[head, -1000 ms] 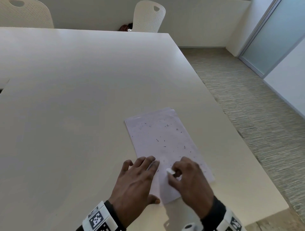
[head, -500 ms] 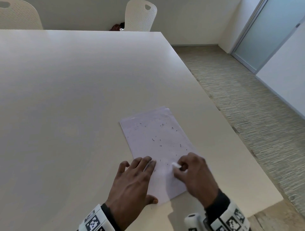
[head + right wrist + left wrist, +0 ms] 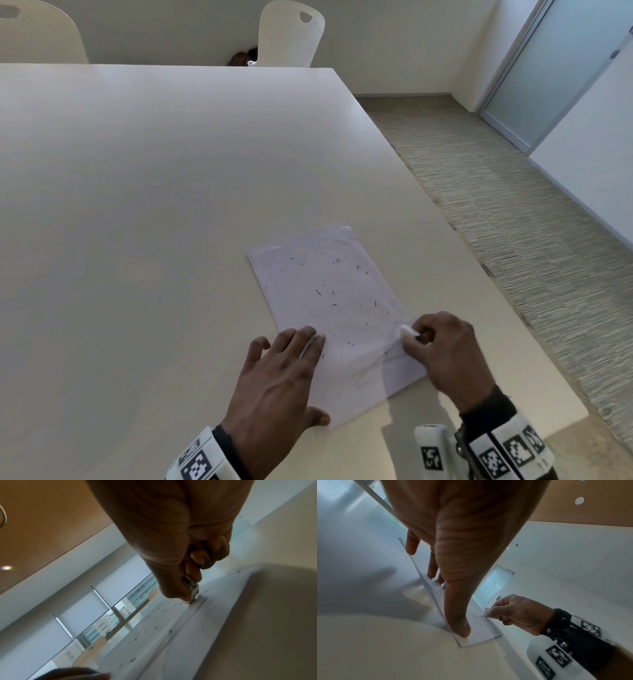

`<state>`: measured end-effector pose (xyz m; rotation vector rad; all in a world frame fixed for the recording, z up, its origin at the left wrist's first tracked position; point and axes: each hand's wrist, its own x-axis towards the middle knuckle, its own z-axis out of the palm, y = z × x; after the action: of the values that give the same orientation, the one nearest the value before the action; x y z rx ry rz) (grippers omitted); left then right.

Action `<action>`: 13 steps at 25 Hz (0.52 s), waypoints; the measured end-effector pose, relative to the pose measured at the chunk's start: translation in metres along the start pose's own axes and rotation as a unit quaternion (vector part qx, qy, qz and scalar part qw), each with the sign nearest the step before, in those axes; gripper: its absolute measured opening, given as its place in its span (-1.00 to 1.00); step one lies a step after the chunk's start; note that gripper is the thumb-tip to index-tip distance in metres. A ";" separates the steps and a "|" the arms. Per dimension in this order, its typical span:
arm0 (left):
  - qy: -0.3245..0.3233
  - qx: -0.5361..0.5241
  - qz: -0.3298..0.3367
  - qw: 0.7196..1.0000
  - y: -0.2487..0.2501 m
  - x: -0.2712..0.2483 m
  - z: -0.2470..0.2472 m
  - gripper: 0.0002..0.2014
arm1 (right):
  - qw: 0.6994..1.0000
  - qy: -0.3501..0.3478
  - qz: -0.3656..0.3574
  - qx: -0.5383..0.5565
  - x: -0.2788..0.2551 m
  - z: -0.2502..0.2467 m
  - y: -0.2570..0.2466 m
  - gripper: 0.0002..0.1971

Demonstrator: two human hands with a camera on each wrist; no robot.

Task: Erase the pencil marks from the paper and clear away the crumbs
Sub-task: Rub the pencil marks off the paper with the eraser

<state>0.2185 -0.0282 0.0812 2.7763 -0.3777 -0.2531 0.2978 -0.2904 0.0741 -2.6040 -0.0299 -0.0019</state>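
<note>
A white sheet of paper [image 3: 329,308] lies on the cream table [image 3: 137,205], near its right edge, sprinkled with dark eraser crumbs [image 3: 318,292]. A faint pencil loop [image 3: 373,370] shows on its near part. My left hand [image 3: 274,383] lies flat on the sheet's left side with straight fingers, thumb [image 3: 458,627] pressing the near corner. My right hand [image 3: 445,353] pinches a small white eraser [image 3: 408,331] at the paper's right edge; the eraser [image 3: 193,592] touches the sheet between thumb and fingers.
The table's right edge [image 3: 445,226] runs close beside the paper, with striped carpet [image 3: 513,205] below. Two cream chairs [image 3: 291,34] stand at the far side. A frosted glass door [image 3: 555,68] is at the far right.
My right hand has moved with the eraser from the middle of the near part of the sheet out to its right edge. The left hand stays pressed on the paper.
</note>
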 end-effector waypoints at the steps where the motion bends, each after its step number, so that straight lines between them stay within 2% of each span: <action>1: 0.000 -0.001 0.000 1.000 0.000 0.000 0.000 0.01 | 1.000 0.012 0.012 -0.015 0.001 -0.004 0.004 -0.68; 3: -0.001 0.002 0.001 1.000 0.001 0.001 0.000 0.01 | 1.000 0.003 -0.008 -0.024 -0.008 0.005 -0.010 -0.72; 6: -0.002 0.004 0.001 1.000 0.001 0.000 0.000 0.01 | 0.997 -0.052 -0.061 0.016 -0.027 0.022 -0.033 -0.68; 11: 0.000 0.004 0.002 1.000 0.001 0.000 0.000 0.02 | 0.999 0.020 0.027 -0.012 0.001 -0.008 0.012 -0.67; 13: 0.001 0.003 0.004 1.000 0.002 0.001 0.000 0.02 | 1.000 0.007 0.010 -0.018 -0.006 0.000 -0.002 -0.70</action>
<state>0.2186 -0.0299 0.0813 2.7800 -0.3884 -0.2465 0.2914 -0.2886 0.0753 -2.6401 0.0011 -0.0128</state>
